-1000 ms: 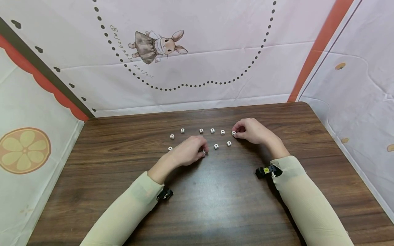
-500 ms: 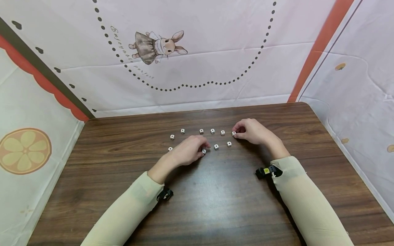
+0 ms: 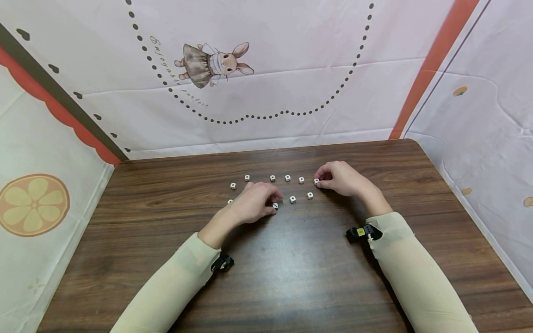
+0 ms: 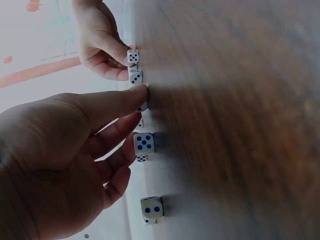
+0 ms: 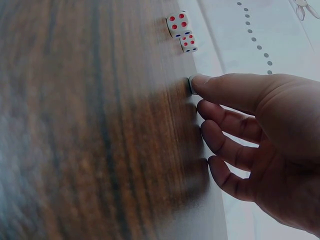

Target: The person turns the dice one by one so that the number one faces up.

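Note:
In the head view, my left hand (image 3: 255, 202) holds a white die (image 3: 275, 206) at its thumb and fingertips, several pips on top. Seen from the left wrist, the thumb covers most of that die (image 4: 143, 106). My right hand (image 3: 339, 178) pinches another white die (image 3: 316, 181), the right end of the far row, showing one dark dot on top. Only a sliver of this die (image 5: 191, 85) shows past the thumb in the right wrist view. Close by the left fingers stands a die (image 4: 144, 144) with a blue five facing the camera.
Several more dice stand in two rough rows on the brown wooden table (image 3: 283, 277), among them one far die (image 3: 272, 178), one near die (image 3: 293, 200) and one at left (image 3: 233, 186). A printed white cloth (image 3: 291, 60) hangs behind the table.
The die at my left fingertips has turned and shows its pips more plainly. My left fingers loosened outward, then drew back slightly. The right hand stays on its die.

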`<move>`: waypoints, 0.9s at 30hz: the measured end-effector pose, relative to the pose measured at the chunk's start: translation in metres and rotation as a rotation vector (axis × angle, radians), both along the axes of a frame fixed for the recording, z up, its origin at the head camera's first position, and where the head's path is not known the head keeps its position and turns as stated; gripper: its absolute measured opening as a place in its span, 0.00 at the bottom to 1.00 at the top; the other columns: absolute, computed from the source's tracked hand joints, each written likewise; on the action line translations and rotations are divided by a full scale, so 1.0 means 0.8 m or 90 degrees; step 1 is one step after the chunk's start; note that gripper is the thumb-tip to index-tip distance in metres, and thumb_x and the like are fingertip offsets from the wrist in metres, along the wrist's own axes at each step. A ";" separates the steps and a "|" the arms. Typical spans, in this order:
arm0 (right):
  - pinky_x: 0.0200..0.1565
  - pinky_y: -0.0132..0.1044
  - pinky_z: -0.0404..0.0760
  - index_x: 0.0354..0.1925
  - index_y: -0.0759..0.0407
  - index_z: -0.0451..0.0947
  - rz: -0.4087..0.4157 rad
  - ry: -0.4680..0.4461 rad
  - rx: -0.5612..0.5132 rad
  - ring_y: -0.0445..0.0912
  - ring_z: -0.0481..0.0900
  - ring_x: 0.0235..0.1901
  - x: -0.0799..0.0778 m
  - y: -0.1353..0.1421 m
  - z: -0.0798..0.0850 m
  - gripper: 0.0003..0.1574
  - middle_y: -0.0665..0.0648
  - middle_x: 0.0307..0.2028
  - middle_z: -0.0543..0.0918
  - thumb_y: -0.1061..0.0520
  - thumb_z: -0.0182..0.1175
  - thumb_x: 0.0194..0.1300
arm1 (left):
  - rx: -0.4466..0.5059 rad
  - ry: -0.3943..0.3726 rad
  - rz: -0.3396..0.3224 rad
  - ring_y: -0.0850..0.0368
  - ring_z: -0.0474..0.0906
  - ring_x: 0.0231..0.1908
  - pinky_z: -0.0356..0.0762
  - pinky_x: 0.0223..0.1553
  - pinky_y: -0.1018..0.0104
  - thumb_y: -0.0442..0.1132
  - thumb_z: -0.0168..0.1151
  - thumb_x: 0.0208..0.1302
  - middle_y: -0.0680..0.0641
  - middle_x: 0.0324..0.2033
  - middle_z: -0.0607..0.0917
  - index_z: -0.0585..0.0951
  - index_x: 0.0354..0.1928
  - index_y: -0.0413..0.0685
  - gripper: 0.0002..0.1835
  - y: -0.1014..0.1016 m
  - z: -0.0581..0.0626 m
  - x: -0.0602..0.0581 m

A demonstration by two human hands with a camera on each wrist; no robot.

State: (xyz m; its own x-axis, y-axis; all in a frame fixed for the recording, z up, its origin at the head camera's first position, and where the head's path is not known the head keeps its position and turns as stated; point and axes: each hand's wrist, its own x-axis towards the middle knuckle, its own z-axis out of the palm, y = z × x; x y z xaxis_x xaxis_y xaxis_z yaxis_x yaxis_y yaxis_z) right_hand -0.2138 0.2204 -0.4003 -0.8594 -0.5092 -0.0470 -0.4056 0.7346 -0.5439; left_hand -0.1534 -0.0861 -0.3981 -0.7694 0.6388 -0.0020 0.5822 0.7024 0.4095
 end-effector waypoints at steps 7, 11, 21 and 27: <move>0.49 0.49 0.78 0.44 0.58 0.88 -0.002 -0.003 -0.002 0.49 0.82 0.41 0.000 0.000 -0.001 0.06 0.52 0.38 0.87 0.58 0.71 0.70 | 0.078 -0.014 0.016 0.56 0.80 0.38 0.77 0.47 0.59 0.37 0.80 0.61 0.51 0.35 0.84 0.88 0.55 0.43 0.20 -0.002 0.001 0.001; 0.49 0.49 0.78 0.44 0.58 0.88 -0.005 -0.006 -0.002 0.48 0.82 0.41 -0.001 0.001 -0.001 0.06 0.52 0.38 0.87 0.58 0.72 0.70 | 0.098 -0.051 0.058 0.63 0.77 0.27 0.76 0.37 0.65 0.38 0.79 0.62 0.57 0.26 0.83 0.86 0.57 0.41 0.22 -0.002 -0.002 0.005; 0.49 0.49 0.78 0.44 0.58 0.88 0.000 0.005 -0.004 0.48 0.82 0.41 -0.001 0.000 -0.001 0.06 0.52 0.37 0.87 0.59 0.72 0.69 | 0.052 -0.073 0.098 0.67 0.77 0.23 0.76 0.33 0.67 0.41 0.80 0.63 0.61 0.22 0.83 0.90 0.51 0.44 0.16 -0.001 0.000 0.011; 0.50 0.49 0.78 0.43 0.58 0.88 0.010 0.017 -0.007 0.49 0.83 0.41 0.000 0.000 -0.001 0.05 0.52 0.37 0.88 0.60 0.72 0.69 | 0.036 -0.003 0.098 0.61 0.77 0.32 0.76 0.37 0.62 0.44 0.82 0.59 0.55 0.30 0.83 0.91 0.48 0.50 0.16 0.001 0.002 0.012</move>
